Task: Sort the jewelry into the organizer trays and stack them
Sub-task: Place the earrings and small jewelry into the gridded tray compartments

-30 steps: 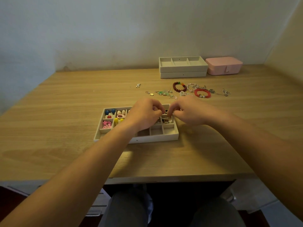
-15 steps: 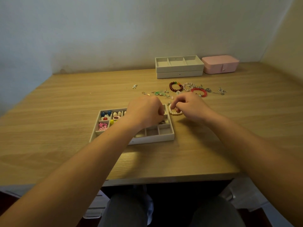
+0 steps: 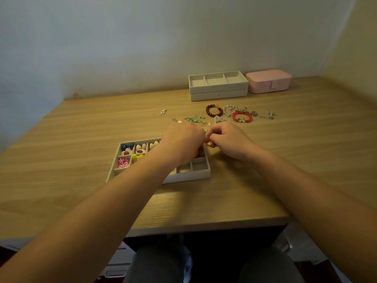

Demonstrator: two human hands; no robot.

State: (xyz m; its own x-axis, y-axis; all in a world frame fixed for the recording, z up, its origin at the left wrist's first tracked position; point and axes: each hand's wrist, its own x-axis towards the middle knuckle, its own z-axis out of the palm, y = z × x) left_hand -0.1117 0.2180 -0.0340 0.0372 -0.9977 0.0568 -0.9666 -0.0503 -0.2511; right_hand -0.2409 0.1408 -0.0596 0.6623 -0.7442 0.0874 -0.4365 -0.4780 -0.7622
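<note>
As the right hand [image 3: 228,141] closed, its pinched pearl bracelet [image 3: 210,144] nearly vanished at the tray's [image 3: 189,177] two o'clock corner. The left hand [image 3: 183,144] curled, hold hidden; sorting remained unfinished.

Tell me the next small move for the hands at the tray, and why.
Probably lower the small pale piece pinched in the right hand into a bare near-right compartment of the tray: that hand hovers at the tray's right edge, the left hand covers the far cells, and the left cells already hold colourful pieces.
</note>
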